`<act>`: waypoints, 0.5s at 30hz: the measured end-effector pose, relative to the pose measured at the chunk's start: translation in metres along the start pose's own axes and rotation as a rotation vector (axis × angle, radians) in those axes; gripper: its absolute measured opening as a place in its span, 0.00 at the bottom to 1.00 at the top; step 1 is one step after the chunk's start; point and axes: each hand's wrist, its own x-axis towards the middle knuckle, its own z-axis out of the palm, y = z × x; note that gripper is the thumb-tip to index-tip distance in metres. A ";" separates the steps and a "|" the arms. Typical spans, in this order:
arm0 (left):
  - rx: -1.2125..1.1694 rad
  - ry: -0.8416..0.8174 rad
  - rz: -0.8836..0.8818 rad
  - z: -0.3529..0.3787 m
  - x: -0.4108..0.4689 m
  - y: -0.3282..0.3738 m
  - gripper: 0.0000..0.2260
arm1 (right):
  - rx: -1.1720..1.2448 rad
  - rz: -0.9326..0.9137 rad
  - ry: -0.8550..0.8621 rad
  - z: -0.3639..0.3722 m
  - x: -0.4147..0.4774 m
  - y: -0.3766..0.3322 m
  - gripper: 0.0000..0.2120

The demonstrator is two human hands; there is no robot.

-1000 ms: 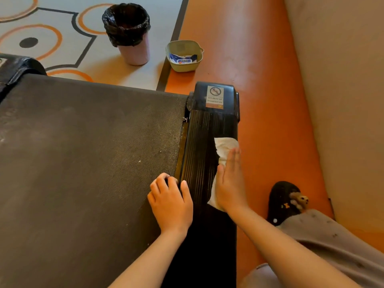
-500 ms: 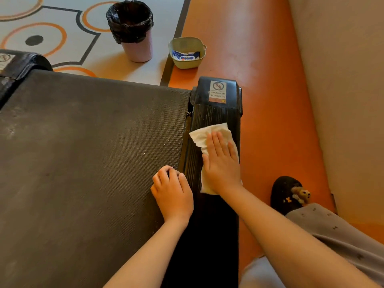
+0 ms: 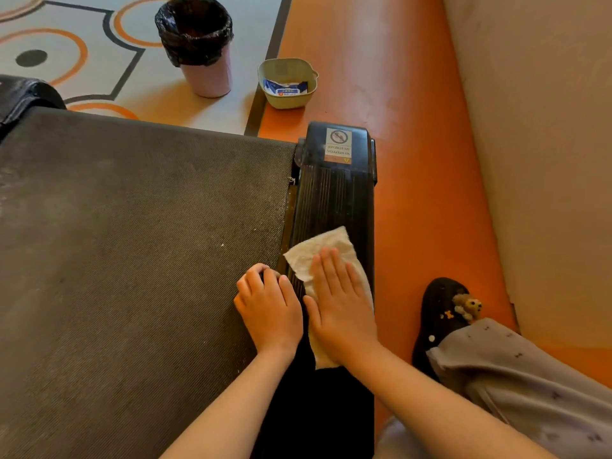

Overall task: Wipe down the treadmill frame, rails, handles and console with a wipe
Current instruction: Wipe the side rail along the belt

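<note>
A black ribbed side rail [image 3: 334, 197] runs along the right of the dark treadmill belt [image 3: 132, 260] and ends in a cap with a warning sticker [image 3: 337, 145]. A white wipe [image 3: 326, 251] lies flat on the rail. My right hand [image 3: 341, 306] presses it down with straight fingers, palm flat. My left hand [image 3: 268, 306] rests at the belt's right edge beside the rail, its fingers curled under and holding nothing.
On the floor beyond the treadmill stand a bin with a black liner [image 3: 198, 44] and a beige tub holding a wipes pack [image 3: 287, 82]. My black shoe [image 3: 440, 313] and grey trouser leg [image 3: 530, 385] are on the orange floor right of the rail. A beige wall [image 3: 546, 127] rises at right.
My right hand has pulled the wipe back along the rail toward me, away from the end cap. Before that it had shifted from the rail's outer edge onto its top. The left hand stayed put.
</note>
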 end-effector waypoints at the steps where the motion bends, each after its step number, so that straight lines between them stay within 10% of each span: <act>1: -0.001 -0.006 -0.008 0.001 0.000 -0.001 0.15 | -0.004 -0.040 -0.016 -0.002 0.015 -0.002 0.30; 15: -0.017 0.031 0.026 0.000 0.000 0.000 0.19 | 0.073 0.256 0.023 -0.018 0.125 0.021 0.29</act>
